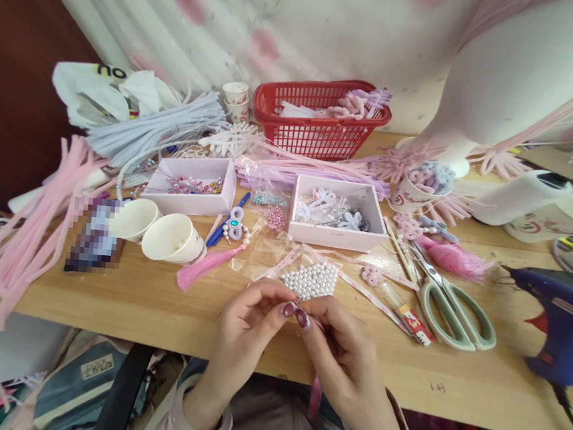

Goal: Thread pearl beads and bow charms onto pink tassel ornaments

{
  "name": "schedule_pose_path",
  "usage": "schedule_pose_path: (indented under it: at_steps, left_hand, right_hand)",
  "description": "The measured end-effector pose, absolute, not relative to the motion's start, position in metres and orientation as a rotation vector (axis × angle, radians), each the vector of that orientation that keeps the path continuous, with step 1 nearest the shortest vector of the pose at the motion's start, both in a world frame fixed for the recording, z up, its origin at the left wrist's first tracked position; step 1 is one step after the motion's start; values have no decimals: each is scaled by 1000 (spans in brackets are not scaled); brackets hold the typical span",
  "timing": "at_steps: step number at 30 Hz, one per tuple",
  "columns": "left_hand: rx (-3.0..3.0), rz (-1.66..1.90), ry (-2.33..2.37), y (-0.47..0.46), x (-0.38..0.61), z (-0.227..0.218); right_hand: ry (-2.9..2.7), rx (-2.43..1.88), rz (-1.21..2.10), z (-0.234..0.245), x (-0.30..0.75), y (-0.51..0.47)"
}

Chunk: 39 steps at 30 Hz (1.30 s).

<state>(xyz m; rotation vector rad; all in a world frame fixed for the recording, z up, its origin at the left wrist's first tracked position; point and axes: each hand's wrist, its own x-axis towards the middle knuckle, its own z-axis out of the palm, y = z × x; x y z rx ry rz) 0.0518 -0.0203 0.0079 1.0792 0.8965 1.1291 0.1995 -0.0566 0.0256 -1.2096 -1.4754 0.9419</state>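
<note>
Pinching a tiny piece (296, 303), too hidden to identify, between closed fingertips of left hand (247, 325) and right hand (345, 347), just in front of white beads (311, 280); seemingly adjusting it finely, next calling for a steady, delicate grip.

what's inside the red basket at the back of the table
The red basket holds pink fuzzy pieces and purple fuzzy pieces toward the right, white strips toward the left. Whatever lies beneath them is mostly covered, so I can't tell.
</note>
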Motion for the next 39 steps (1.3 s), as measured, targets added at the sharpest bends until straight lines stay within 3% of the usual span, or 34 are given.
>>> schedule_pose_path:
  at_steps: [39]
  left_hand:
    - [1342, 1156, 859, -15, 49, 15]
  right_hand:
    - [-1538, -1278, 934, 22, 201, -56]
